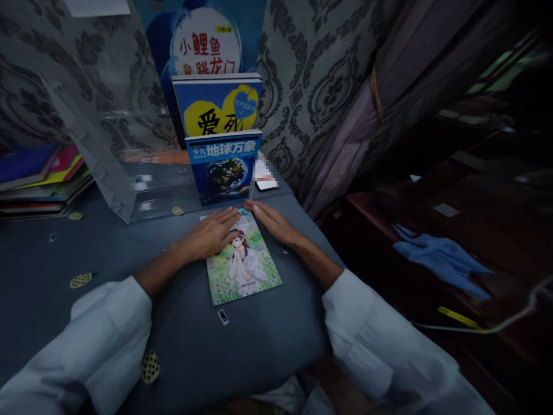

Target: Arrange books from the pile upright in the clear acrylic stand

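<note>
hands [215, 233], flat and straight-fingered, lie at the top of a thin rectangular booklet [247, 266] on smooth grey cloth [185, 346].

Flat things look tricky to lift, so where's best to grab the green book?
The green book is probably best pinched by its near edge, from the camera side: it lies flat, that edge uncovered, while the left hand covers part of its far end.
</note>
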Demonstrator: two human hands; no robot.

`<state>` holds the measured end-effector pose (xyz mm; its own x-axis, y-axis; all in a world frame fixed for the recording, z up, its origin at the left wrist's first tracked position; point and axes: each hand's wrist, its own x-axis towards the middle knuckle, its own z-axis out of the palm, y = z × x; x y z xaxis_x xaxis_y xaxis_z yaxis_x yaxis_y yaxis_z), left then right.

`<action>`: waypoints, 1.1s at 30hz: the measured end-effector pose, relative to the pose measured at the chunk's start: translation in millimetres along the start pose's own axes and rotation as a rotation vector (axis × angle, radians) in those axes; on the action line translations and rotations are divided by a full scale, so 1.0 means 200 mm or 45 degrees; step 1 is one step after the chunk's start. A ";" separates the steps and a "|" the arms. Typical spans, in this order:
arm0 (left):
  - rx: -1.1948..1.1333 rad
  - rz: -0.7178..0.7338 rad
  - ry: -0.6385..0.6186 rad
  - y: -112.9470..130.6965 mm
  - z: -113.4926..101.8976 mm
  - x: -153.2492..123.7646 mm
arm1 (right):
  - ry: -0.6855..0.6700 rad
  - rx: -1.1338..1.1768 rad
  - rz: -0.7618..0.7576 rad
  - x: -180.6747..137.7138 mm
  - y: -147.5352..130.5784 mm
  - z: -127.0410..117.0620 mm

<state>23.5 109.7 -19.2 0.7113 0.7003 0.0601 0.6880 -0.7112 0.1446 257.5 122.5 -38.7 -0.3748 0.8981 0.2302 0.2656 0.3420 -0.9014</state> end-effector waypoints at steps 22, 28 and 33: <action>-0.129 0.279 -0.033 0.14 0.00 0.03 | -0.068 -0.178 -0.050 -0.01 -0.05 -0.01; -0.119 0.342 -0.046 0.19 -0.01 0.00 | -0.064 -0.185 -0.054 -0.01 -0.06 -0.01; -0.124 0.419 -0.033 0.22 0.00 -0.02 | -0.075 -0.191 -0.066 -0.02 -0.05 -0.01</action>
<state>50.1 75.5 -12.5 0.8970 0.4319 0.0943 0.4051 -0.8885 0.2155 257.2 116.7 -29.5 -0.4415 0.8620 0.2492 0.3728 0.4288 -0.8228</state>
